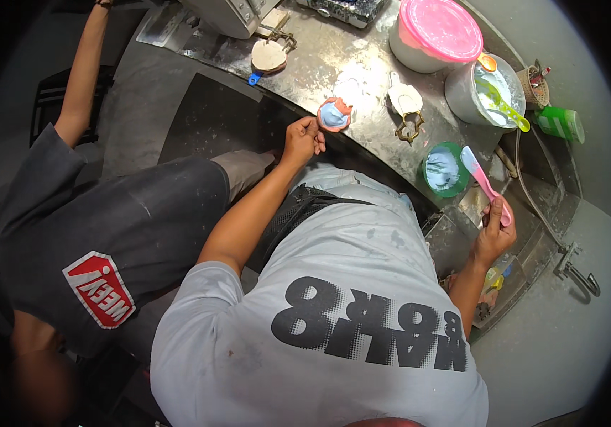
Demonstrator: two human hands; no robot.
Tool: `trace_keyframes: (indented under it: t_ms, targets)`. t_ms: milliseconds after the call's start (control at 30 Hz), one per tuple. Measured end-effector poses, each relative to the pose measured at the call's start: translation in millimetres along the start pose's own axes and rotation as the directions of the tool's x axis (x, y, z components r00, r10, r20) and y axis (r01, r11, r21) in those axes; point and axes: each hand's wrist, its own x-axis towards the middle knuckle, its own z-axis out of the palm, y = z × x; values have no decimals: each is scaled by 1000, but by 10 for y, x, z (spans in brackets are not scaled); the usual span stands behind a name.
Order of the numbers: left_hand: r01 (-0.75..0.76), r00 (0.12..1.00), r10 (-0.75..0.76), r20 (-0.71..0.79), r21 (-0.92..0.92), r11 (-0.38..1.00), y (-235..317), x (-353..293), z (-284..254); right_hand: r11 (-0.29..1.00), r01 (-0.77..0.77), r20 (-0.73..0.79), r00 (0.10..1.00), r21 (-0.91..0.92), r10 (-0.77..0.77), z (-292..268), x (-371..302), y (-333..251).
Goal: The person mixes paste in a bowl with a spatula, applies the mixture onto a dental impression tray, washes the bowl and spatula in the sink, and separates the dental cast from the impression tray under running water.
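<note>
My left hand point(304, 140) is closed at the bench's front edge, its curled fingers against the near side of a pink dental impression point(344, 122). Pale blue paste fills the impression's hollow; whatever part lies inside my fingers is hidden. My right hand point(494, 235) grips the handle of a pink spatula point(482, 181). The spatula's blade points up and away, with pale blue paste on it. Just left of the blade stands a green mixing bowl point(452, 188), with more of the same paste inside.
A metal bench point(305, 67) holds two plaster casts on brass articulators point(409, 128) point(270, 57). Behind are a pink-lidded tub point(441, 32) and an open powder bucket point(466, 96) with a green scoop point(508, 110). A sink and tap point(580, 270) lie right. Another person point(113, 192) is close on my left.
</note>
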Motion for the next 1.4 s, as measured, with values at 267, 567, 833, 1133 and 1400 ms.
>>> trace_keyframes:
  t_ms: [267,567,833,1133,1400]
  targets:
    - [7,1000,-7,-13,2,1000,-98,37,-59,1000,-25,22,999,-6,25,-11,2,68]
    - [45,999,-45,15,-49,998,-89,110,-14,996,-49,26,998,-69,51,-108,-55,180]
    - [60,998,-60,0,-102,993,-97,73,-22,969,55,102,994,-243,-30,-153,-21,301]
    - [75,997,-75,5,-127,989,65,-92,92,959,77,112,993,-272,-48,-285,-35,292]
    - [26,1000,-26,0,12,1000,390,-125,6,833,334,258,936,-441,-239,-116,-3,227]
